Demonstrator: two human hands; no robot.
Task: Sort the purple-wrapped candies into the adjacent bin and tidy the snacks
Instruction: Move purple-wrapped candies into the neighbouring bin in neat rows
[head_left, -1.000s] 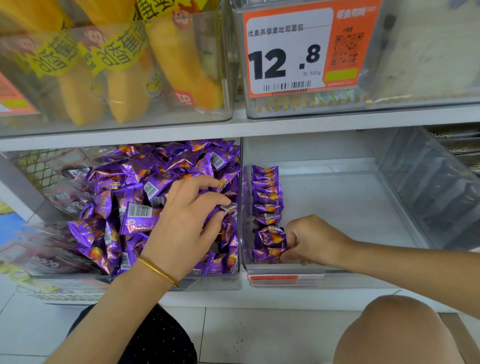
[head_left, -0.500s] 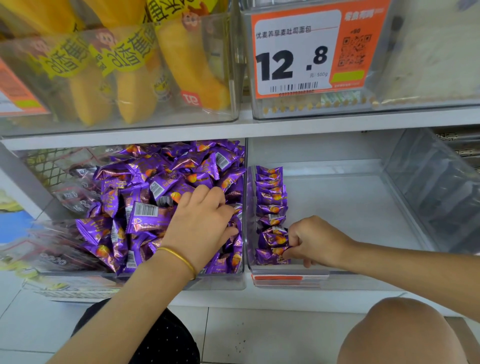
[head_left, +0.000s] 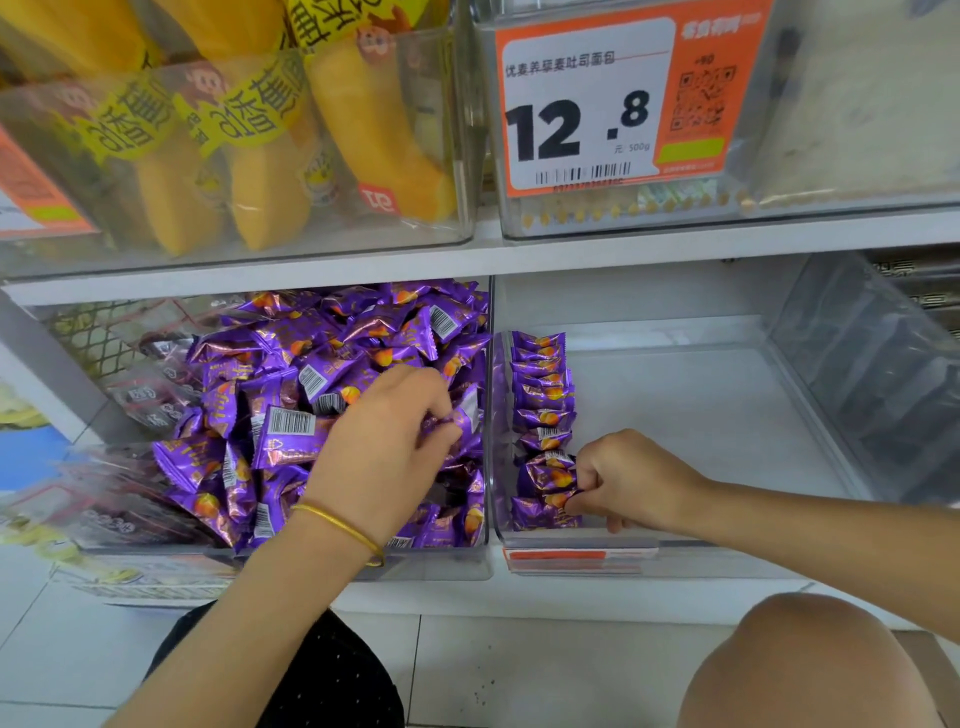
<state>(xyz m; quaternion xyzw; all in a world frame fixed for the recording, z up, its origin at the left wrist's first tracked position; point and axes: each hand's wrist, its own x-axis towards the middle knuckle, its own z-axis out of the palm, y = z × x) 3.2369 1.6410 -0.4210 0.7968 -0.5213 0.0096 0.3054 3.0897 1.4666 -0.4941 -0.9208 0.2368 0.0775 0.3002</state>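
Under the left hand (head_left: 387, 441) lay a heap of purple-wrapped candies (head_left: 291, 395), filling a clear bin (head_left: 447, 569) on the lower shelf. That hand's fingers were curled down at the heap's right edge and pinched a loose candy (head_left: 451, 420), though blur hid the exact grip. A gold bracelet (head_left: 337, 522) circled its wrist. Just right of that hand, past the two clear walls standing side by side, was the adjacent bin (head_left: 701, 415). The right hand (head_left: 628, 478) reached in over its front rim, fingers curled and pinching a near candy (head_left: 548, 478) close to the front end of a row of candies (head_left: 543, 384). The row stood on edge against the bin's left wall and ran away from the right hand toward the back. Both hands were near one another, with the bin walls between them. Above both hands, over the white shelf edge (head_left: 571, 249), sat yellow packets (head_left: 363, 119) in a clear box and an orange-and-white price tag (head_left: 587, 104) reading 12.8. Below the right forearm a bare knee (head_left: 795, 665) showed over the tiled floor (head_left: 545, 670).
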